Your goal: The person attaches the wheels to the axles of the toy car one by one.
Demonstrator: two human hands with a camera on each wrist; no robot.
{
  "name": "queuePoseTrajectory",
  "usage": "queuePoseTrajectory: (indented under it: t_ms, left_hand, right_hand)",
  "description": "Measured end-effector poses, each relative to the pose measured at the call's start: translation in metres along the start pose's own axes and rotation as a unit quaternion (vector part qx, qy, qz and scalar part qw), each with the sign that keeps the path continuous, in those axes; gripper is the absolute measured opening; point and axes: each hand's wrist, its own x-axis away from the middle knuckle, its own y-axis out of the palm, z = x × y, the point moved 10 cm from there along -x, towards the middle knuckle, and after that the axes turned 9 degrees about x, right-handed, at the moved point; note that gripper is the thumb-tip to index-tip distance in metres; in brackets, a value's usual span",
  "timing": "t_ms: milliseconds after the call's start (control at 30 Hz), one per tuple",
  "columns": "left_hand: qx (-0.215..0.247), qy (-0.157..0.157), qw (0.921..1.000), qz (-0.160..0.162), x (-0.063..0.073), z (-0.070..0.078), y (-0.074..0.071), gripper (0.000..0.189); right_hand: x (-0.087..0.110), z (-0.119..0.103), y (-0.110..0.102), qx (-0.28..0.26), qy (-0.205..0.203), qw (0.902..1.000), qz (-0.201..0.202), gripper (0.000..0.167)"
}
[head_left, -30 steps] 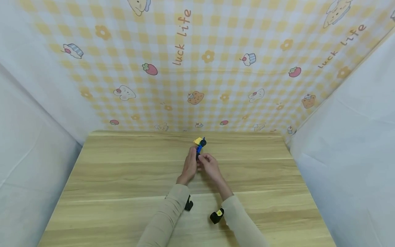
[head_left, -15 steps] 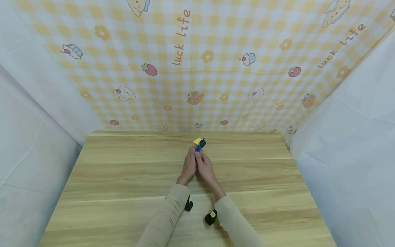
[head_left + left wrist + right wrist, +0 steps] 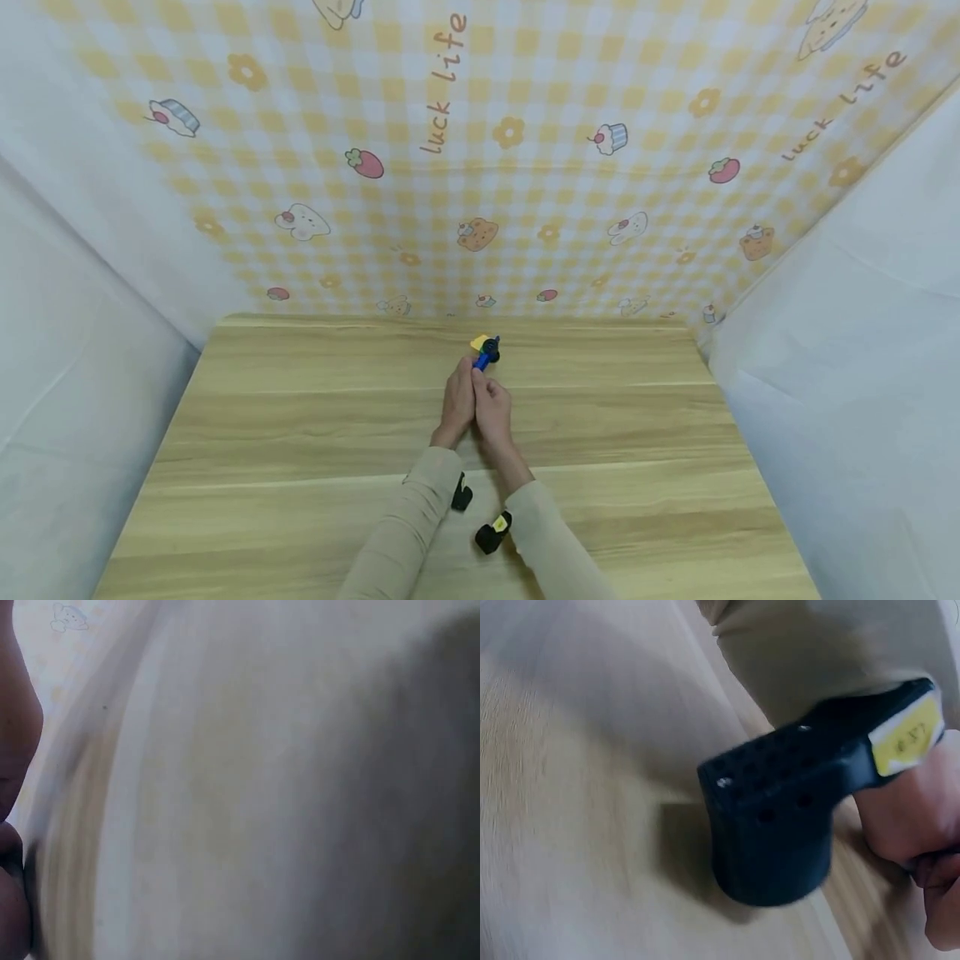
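Observation:
A small toy vehicle (image 3: 487,353), with a blue body, black wheels and a yellow part at its far end, is between my hands in the head view. My left hand (image 3: 457,398) holds it from the left. Close against that hand, my right hand (image 3: 492,410) grips the toy's near end, thumb on top. Fingers and palms hide the near part of the toy. Only a slice of my left hand (image 3: 16,727) shows in the left wrist view. Part of my right hand (image 3: 907,814) is visible at the right wrist view's edge; the toy is in neither wrist view.
Below is a wood-grain table (image 3: 300,433). A yellow checked cloth (image 3: 525,183) hangs behind it, with white cloth (image 3: 847,358) at both sides. Black wrist devices (image 3: 492,533) sit under my sleeves, close to each other.
My right hand has moved left against the left hand and now covers the toy's near wheel. The toy has turned slightly, and more black wheel shows at its far end.

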Motion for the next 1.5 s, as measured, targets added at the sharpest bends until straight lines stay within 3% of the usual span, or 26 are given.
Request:
queuePoseTrajectory:
  t_ms: [167, 367, 533, 833, 1033, 1233, 1400, 1500]
  left_hand:
    - [0.022, -0.004, 0.9997, -0.007, 0.001, -0.001, 0.002, 0.056]
    - [-0.022, 0.021, 0.9995, -0.011, -0.006, 0.0, -0.003, 0.05]
    - [-0.037, 0.016, 0.9992, -0.008, -0.008, -0.01, -0.008, 0.051]
    - [-0.017, 0.0, 0.9993, -0.033, -0.01, -0.02, 0.0, 0.04]
    - [-0.062, 0.024, 0.9972, -0.035, -0.005, -0.012, -0.001, 0.046]
    - [-0.147, 0.049, 0.9875, -0.031, -0.004, -0.007, -0.001, 0.049]
    - [-0.217, 0.08, 0.9729, -0.013, 0.001, -0.008, -0.002, 0.044]
    - [-0.255, 0.083, 0.9633, -0.003, 0.001, -0.008, -0.003, 0.043]
  right_hand:
    - [0.003, -0.002, -0.001, -0.012, -0.015, 0.9996, 0.021, 0.036]
    - [-0.023, 0.029, 0.004, -0.02, -0.01, 0.9997, 0.005, 0.035]
    - [-0.032, 0.047, 0.005, -0.006, -0.011, 0.9999, -0.005, 0.037]
    - [-0.04, 0.036, -0.015, 0.058, -0.093, 0.9927, 0.051, 0.039]
    - [-0.051, 0.027, -0.019, 0.083, -0.118, 0.9887, 0.043, 0.038]
    - [-0.062, 0.027, -0.02, 0.129, -0.124, 0.983, 0.042, 0.034]
    - [-0.063, 0.036, -0.018, 0.159, -0.096, 0.9822, 0.024, 0.034]
    - [-0.064, 0.033, -0.012, 0.183, -0.107, 0.9773, 0.003, 0.034]
